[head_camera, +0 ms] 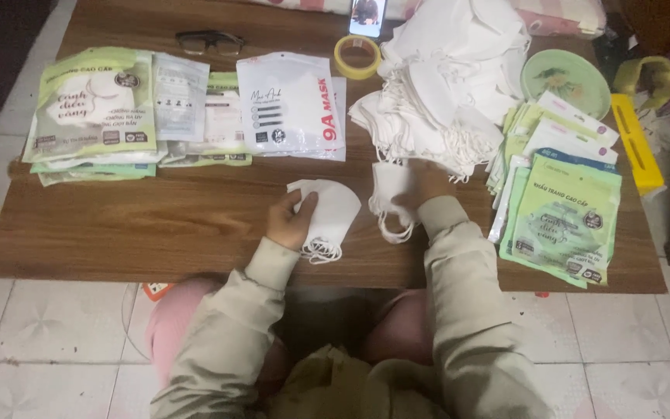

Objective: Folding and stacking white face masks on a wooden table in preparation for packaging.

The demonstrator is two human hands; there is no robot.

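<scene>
The left hand [290, 219] has its grip closed on a folded white mask [327, 213], thumb on top and fingers beneath, pinning it flat on the wooden worktop [157, 225] with the ear loops spilling toward the person's body. Just to the right of that grip, the right hand [426, 188] has its grip closed on a second white mask [391, 198], whose loops also hang toward the near edge; the two masks lie close but apart. Directly beyond the right grip sits a large heap of loose white masks [443, 85], and further right of it a fanned stack of green printed pouches [564, 217], with a green round plate [566, 81] and a yellow bar-shaped thing [636, 143] past those. Beyond the left grip lie white and clear pouches [288, 105], and far to its left more green pouches [91, 109]; a tape roll [357, 56], glasses [209, 40] and a phone [367, 17] lie at the far edge. By my reading, the step in hand is gathering single masks from the heap; the next move would call for laying one mask squarely on the other, loops aligned.
</scene>
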